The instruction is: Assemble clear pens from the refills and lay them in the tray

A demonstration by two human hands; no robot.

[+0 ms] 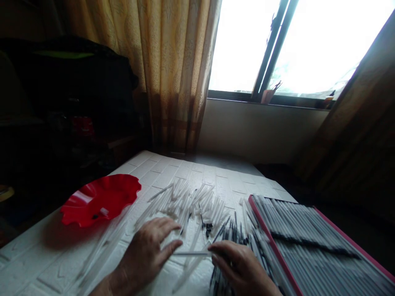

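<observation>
My right hand [236, 265] pinches the right end of a thin, pale, pen-like tube [193, 253], held level above the table. At its left end is my left hand [151, 246], thumb and fingers apart; the thumb is close to the tube, and contact is hard to make out. Behind both hands spreads a loose pile of clear plastic tubes [182, 199]. Small black pieces [207, 228] lie between the hands. Dark, thin pen-like sticks [234, 230] are heaped beside and under my right hand.
A pink-edged box [265, 228] of grey tubes in rows stands on the right. The red wavy-rimmed dish [92, 197] at left holds a few small pieces. More clear tubes [103, 246] lie before it on the white brick-patterned table [40, 263]. Curtains and a window are behind.
</observation>
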